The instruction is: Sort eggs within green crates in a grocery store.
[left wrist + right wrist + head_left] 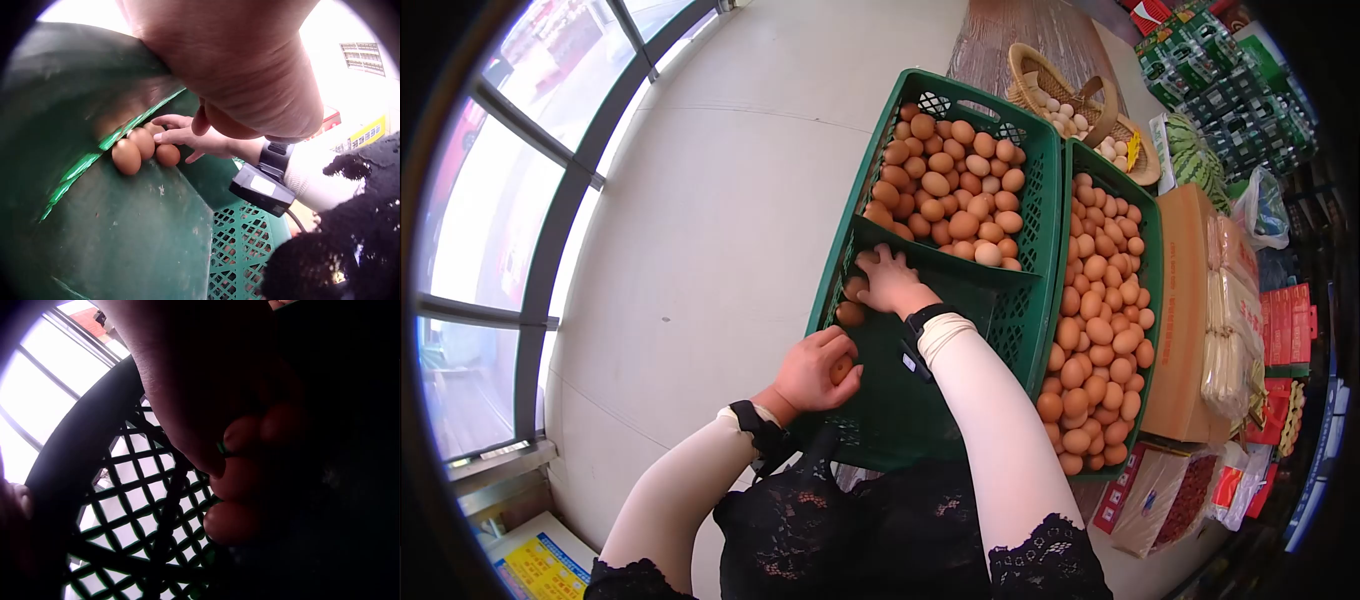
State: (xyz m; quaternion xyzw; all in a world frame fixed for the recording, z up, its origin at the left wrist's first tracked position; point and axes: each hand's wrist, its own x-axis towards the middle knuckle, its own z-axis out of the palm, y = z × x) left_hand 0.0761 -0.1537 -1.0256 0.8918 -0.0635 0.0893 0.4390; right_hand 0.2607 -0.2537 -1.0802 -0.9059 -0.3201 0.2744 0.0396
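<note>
In the head view my left hand (812, 368) is over the near left edge of a green plastic crate (905, 410), its fingers curled round a brown egg (840, 370). That egg (228, 123) shows under the palm in the left wrist view. My right hand (890, 282) reaches down into the crate's near compartment, fingers spread and touching eggs along the left wall. Several brown eggs (127, 156) sit there in the corner by the divider. The thumb (209, 459) lies against one egg (237, 477) in the dark right wrist view.
Beyond the divider (945, 258) lies a heap of brown eggs (960, 185). A second green crate (1157, 260), full of eggs, stands at the right. Behind are a wicker basket (1032, 68), watermelons (1195, 155) and a cardboard box (1185, 310). Windows (490, 240) line the left.
</note>
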